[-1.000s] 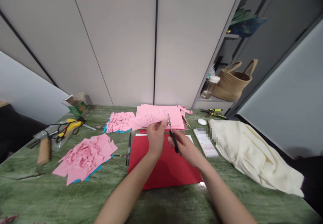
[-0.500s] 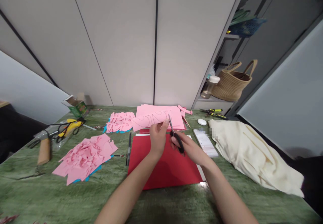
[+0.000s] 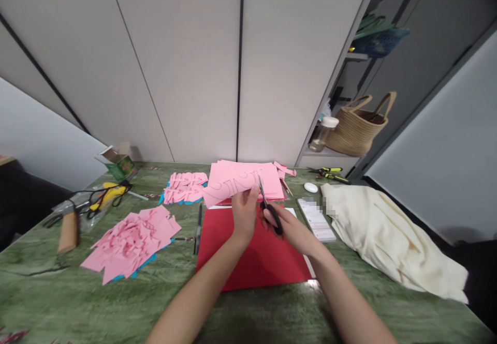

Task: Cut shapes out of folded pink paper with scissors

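Between the thumb and fingers of my left hand (image 3: 244, 214) is a strip of pink paper (image 3: 223, 191) with curved pencil-like lines drawn on it. My right hand (image 3: 289, 225) grips black-handled scissors (image 3: 275, 219), their blades pointing up at the strip's right end, close to my left thumb. Whether the blades are fully closed I cannot tell. Beneath both hands lies a red sheet (image 3: 248, 266) with white paper edges showing under it. Behind the strip is a stack of pink sheets (image 3: 272, 176).
Left of the red sheet lie a black pen (image 3: 199, 225), pink cut-out shapes (image 3: 184, 186) and a heap of pink scraps (image 3: 134, 240). A glue gun (image 3: 106, 196) and a green box (image 3: 120, 164) stand farther left. On the right are a phone (image 3: 315, 220), a white mouse (image 3: 310, 187), pliers (image 3: 330, 174) and cream cloth (image 3: 380, 235).
The strip's left end has dipped slightly, so the paper tilts more. My left hand has shifted a little to the right; the scissors stay nearly in place.
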Tool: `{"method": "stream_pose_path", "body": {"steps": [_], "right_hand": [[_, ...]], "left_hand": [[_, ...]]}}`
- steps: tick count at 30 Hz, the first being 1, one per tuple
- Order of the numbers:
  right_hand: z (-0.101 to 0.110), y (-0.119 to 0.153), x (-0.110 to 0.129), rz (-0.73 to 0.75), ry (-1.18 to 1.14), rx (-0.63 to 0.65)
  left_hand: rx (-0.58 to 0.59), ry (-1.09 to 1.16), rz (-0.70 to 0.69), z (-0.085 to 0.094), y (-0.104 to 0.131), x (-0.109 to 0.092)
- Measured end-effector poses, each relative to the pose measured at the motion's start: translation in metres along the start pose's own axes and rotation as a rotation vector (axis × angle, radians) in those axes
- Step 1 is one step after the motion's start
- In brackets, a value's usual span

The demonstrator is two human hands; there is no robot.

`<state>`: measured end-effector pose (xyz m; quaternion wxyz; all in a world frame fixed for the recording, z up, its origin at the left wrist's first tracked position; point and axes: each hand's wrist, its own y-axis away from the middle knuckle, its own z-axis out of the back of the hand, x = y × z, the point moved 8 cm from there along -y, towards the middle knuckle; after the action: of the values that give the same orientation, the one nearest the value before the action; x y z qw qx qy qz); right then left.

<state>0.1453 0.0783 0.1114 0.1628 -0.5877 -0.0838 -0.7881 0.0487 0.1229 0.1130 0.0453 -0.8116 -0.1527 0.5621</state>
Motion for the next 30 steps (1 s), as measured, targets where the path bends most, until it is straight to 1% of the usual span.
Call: {"method": "stream_pose_path", "body": {"steps": [5, 11, 17, 22, 27, 30], "right_hand": [[0.0, 0.0, -0.001, -0.005, 0.031, -0.024], [-0.001, -0.001, -0.003, 0.013, 0.069, -0.053], [0.002, -0.001, -0.001, 0.023, 0.117, -0.081], [0.003, -0.002, -0.001, 0.029, 0.131, -0.112], [0.004, -0.002, 0.0, 0.014, 0.193, -0.141], [0.004, -0.001, 0.002, 0.005, 0.231, -0.154]], "left_hand": [[-0.012, 0.021, 0.023, 0.001, 0.0, 0.001], [-0.008, 0.006, 0.0, 0.0, 0.001, -0.002], [0.043, -0.118, -0.047, -0.001, 0.0, -0.01], [0.028, -0.191, -0.075, 0.003, -0.003, -0.012], [-0.009, -0.12, -0.063, 0.007, -0.006, -0.01], [-0.005, -0.073, -0.071, 0.006, -0.005, -0.012]]}}
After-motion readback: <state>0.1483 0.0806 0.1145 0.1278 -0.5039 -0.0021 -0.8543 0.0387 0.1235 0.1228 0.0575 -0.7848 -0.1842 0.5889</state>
